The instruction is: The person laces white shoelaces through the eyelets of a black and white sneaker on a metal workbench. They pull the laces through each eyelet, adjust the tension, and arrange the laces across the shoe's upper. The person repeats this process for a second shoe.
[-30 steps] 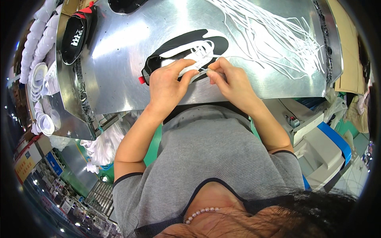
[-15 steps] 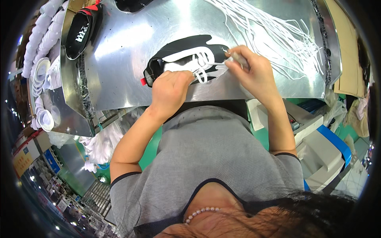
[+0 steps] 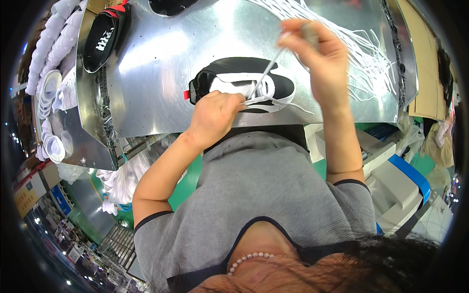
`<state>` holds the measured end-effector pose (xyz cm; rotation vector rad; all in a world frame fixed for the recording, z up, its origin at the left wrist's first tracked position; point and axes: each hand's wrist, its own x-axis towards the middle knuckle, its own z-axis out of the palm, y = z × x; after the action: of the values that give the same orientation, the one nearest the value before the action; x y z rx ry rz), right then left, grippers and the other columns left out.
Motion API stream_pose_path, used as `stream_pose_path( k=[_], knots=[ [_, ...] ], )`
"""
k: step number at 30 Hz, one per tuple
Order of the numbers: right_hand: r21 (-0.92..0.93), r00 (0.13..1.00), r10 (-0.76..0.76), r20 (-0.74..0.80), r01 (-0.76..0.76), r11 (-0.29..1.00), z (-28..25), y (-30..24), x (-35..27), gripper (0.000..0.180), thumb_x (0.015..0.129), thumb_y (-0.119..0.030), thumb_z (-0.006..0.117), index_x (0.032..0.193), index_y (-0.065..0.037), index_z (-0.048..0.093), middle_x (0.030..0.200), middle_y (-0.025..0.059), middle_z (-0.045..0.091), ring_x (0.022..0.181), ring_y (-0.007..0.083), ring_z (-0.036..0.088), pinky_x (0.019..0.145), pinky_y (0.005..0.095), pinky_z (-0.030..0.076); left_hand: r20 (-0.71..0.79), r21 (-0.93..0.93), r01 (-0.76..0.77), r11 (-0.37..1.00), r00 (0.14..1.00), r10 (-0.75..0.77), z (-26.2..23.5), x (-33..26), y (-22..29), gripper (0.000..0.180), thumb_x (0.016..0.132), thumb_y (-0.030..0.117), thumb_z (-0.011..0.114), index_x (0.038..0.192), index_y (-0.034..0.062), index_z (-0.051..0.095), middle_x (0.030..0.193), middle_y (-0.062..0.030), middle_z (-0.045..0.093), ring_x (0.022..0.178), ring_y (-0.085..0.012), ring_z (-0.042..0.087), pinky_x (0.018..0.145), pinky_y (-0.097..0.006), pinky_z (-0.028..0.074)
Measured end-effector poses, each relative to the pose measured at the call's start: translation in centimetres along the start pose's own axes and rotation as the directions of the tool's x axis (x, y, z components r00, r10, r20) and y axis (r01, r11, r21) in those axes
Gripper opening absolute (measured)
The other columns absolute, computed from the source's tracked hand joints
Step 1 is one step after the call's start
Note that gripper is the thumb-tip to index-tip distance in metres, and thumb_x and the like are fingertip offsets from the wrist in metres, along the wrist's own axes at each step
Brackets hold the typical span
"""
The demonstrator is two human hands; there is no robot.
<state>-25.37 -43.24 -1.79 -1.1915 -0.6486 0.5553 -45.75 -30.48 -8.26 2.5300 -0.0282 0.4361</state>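
Note:
A black and white sneaker (image 3: 283,87) lies on its sole on the metal table, its toe pointing right and a red tab at its heel. My left hand (image 3: 215,115) is closed on the near edge of the shoe, beside the lacing. A white shoelace (image 3: 266,73) runs taut from the eyelets up to the closed fingers of my right hand (image 3: 326,63), raised above and right of the toe. That hand is slightly blurred. A greyish object (image 3: 309,35) shows in its grip; its kind is unclear. A loose lace end (image 3: 299,108) trails past the toe.
A spread bundle of white laces (image 3: 361,51) lies at the far right of the metal table (image 3: 151,100). Another black shoe (image 3: 100,41) stands at the far left, and part of one more (image 3: 171,6) shows at the top edge. White stacked rolls (image 3: 49,53) stand beyond the left edge.
My right hand has risen up and away from the toe, drawing the lace taut. The sneaker has shifted slightly right and turned a little; my left hand stays at its near side.

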Motion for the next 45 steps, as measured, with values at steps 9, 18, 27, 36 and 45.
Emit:
stream_pose_path(
  k=[9, 18, 27, 36, 45],
  knots=[
    [-0.24, 0.858, 0.465, 0.218, -0.415, 0.878, 2.6, 6.8, -2.0, 0.013, 0.087, -0.015, 0.073, 0.088, -0.003, 0.07, 0.079, 0.0, 0.065, 0.077, 0.0071, 0.058, 0.07, 0.0245, 0.047, 0.209, -0.28, 0.739, 0.612, 0.669, -0.713, -2.7, 3.1, 1.5, 0.055, 0.091, 0.027, 0.071, 0.132, 0.0013, 0.044, 0.071, -0.0104, 0.063, 0.066, -0.0208, 0.06, 0.061, -0.034, 0.045],
    [-0.465, 0.945, 0.287, 0.158, -0.185, 0.866, 2.0, 4.4, -4.3, 0.021, 0.095, -0.018, 0.065, 0.109, -0.004, 0.059, 0.082, 0.0101, 0.068, 0.073, 0.0212, 0.067, 0.068, 0.0311, 0.051, -0.012, -0.473, 0.675, 0.567, 0.638, -0.77, 0.2, 2.2, 1.0, 0.039, 0.083, 0.027, 0.078, 0.111, 0.0066, 0.061, 0.079, -0.0082, 0.067, 0.069, -0.0178, 0.065, 0.064, -0.032, 0.049],
    [-0.773, 0.923, 0.245, 0.296, 0.081, 0.63, 1.1, 3.2, -4.4, 0.013, 0.093, -0.019, 0.064, 0.093, -0.008, 0.056, 0.076, 0.0072, 0.066, 0.065, 0.0288, 0.064, 0.057, 0.0405, 0.046, -0.025, -0.404, 0.668, 0.626, 0.675, -0.737, 0.3, 1.9, 1.3, 0.04, 0.081, 0.024, 0.08, 0.112, 0.0051, 0.062, 0.083, -0.0094, 0.066, 0.07, -0.0186, 0.063, 0.065, -0.033, 0.049],
    [-0.885, 0.932, 0.062, 0.357, 0.316, 0.343, 3.7, 5.7, -4.8, 0.015, 0.085, -0.012, 0.066, 0.089, -0.008, 0.052, 0.072, 0.0056, 0.06, 0.065, 0.0259, 0.065, 0.053, 0.0374, 0.049, -0.206, -0.08, 0.414, 0.907, 0.883, -0.422, 1.0, 0.9, 1.2, 0.034, 0.089, 0.0, 0.061, 0.123, 0.0001, 0.058, 0.081, -0.0119, 0.063, 0.071, -0.0281, 0.057, 0.067, -0.039, 0.046],
    [-0.883, 0.925, -0.022, 0.378, 0.368, 0.29, 5.3, 6.7, -5.6, 0.019, 0.076, -0.009, 0.068, 0.088, -0.007, 0.053, 0.075, 0.0066, 0.06, 0.066, 0.0232, 0.065, 0.053, 0.0357, 0.05, -0.232, -0.042, 0.354, 0.934, 0.906, -0.354, 1.7, 0.7, 1.5, 0.036, 0.091, -0.006, 0.054, 0.126, -0.0035, 0.056, 0.096, -0.0149, 0.068, 0.075, -0.0311, 0.059, 0.07, -0.041, 0.047]
  ],
)
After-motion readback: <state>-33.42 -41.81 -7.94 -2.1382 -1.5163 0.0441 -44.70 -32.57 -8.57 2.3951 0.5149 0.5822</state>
